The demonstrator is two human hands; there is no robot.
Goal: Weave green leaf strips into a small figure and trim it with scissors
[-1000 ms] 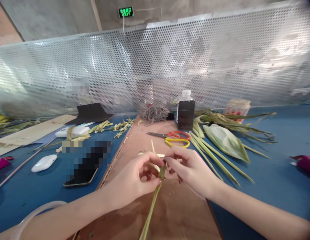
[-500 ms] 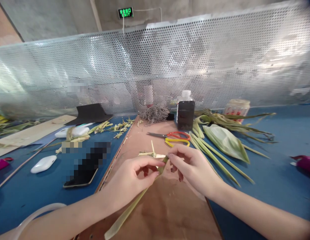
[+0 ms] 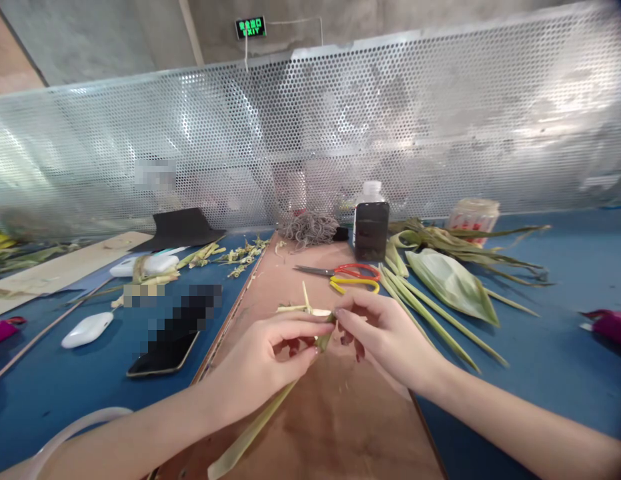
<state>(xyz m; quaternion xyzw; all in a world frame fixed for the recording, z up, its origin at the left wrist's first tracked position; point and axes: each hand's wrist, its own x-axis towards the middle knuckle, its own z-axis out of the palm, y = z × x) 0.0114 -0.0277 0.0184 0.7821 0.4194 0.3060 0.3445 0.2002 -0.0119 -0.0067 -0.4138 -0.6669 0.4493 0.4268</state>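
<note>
A long pale-green leaf strip (image 3: pixel 257 425) runs from the lower left up into my hands, above the brown board (image 3: pixel 350 420). My left hand (image 3: pixel 275 350) pinches its upper part between thumb and fingers. At the folded or twisted tip, my right hand (image 3: pixel 377 330) pinches the strip with thumb and index finger, close against the left fingertips. The exact fold is partly hidden by the fingers. Just behind the hands lie cut leaf pieces (image 3: pixel 295 308) and scissors (image 3: pixel 353 272) with one red and one yellow handle.
Behind the scissors stand a dark phone (image 3: pixel 371 230) against a bottle (image 3: pixel 372 189) and a tangle of grey string (image 3: pixel 310 229). Rightward lie green leaves (image 3: pixel 453 287) and a jar (image 3: pixel 474 217). A phone (image 3: pixel 165 350) and white case (image 3: pixel 87 329) rest leftward. A perforated metal screen (image 3: pixel 310 133) closes the back.
The left index finger has straightened and moved slightly toward the right fingertips, covering more of the strip's tip. The right hand stays nearly in place.
</note>
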